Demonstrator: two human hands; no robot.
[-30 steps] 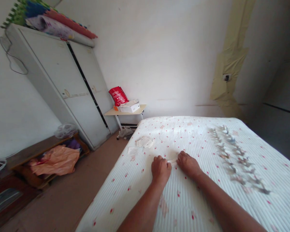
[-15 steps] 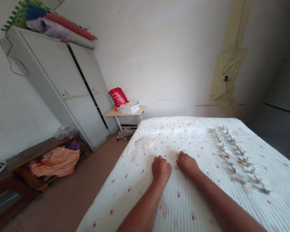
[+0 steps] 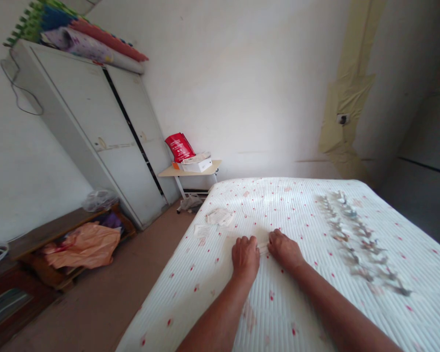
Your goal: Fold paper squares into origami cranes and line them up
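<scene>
My left hand (image 3: 246, 255) and my right hand (image 3: 284, 248) rest low over the bed cover (image 3: 278, 205), fingers curled. Between them stretches a narrow folded strip of printed paper (image 3: 263, 248), each hand closed on one end. My fingertips are mostly hidden behind the backs of the hands. Up and to the left lie a small pile of printed paper pieces (image 3: 220, 216) and a flat paper slip (image 3: 202, 231). Over on the right, several small folded-looking pieces (image 3: 364, 242) in grey, white and brown stand in two slanting rows, too blurred to make out clearly.
A small table (image 3: 165, 171) by the wall bears a red bag (image 3: 179, 146) and a white box (image 3: 198, 165). On the left stand a grey cabinet (image 3: 84, 112) and a low wooden bench (image 3: 18, 247) with an orange plastic bag (image 3: 86, 246).
My left hand has shifted very slightly to the right and its thumb has tucked in. My right hand and the paper strip stay nearly in place.
</scene>
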